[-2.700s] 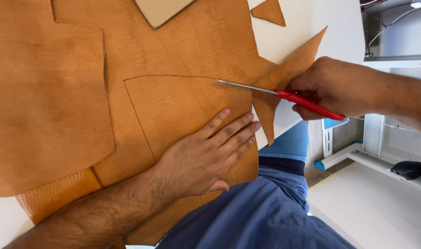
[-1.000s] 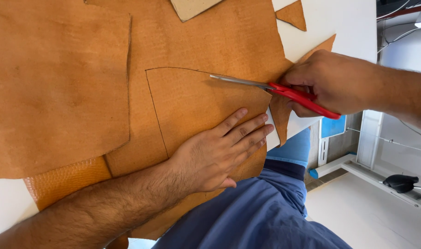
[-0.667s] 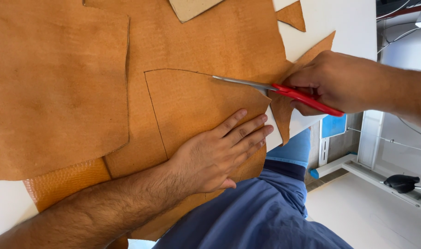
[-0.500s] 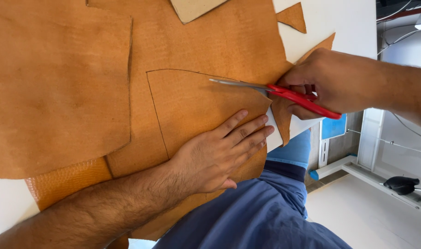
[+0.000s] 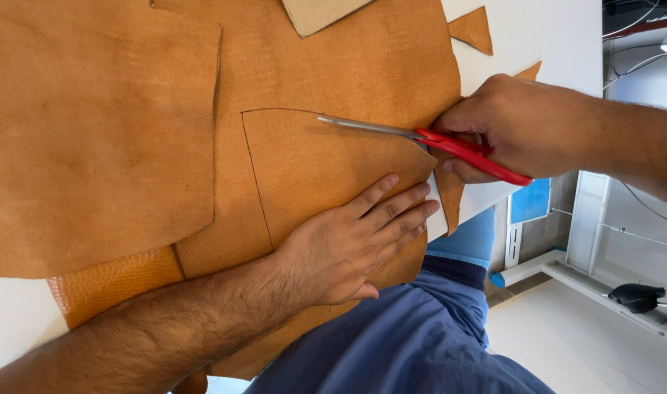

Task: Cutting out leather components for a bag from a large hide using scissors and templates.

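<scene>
While the leather sheet (image 5: 333,66) is pinned flat by the open left hand (image 5: 348,244), scissors (image 5: 428,138) gripped in the right hand (image 5: 508,128) are mid-cut along its drawn outline; steady following of that curve is called for.

One scissors (image 5: 428,138), two hands (image 5: 348,244), two leather scraps (image 5: 473,29).

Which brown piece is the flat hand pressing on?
The left hand presses the leather piece with the drawn outline, which the red scissors are cutting. The big loose piece lies untouched beside it.
</scene>
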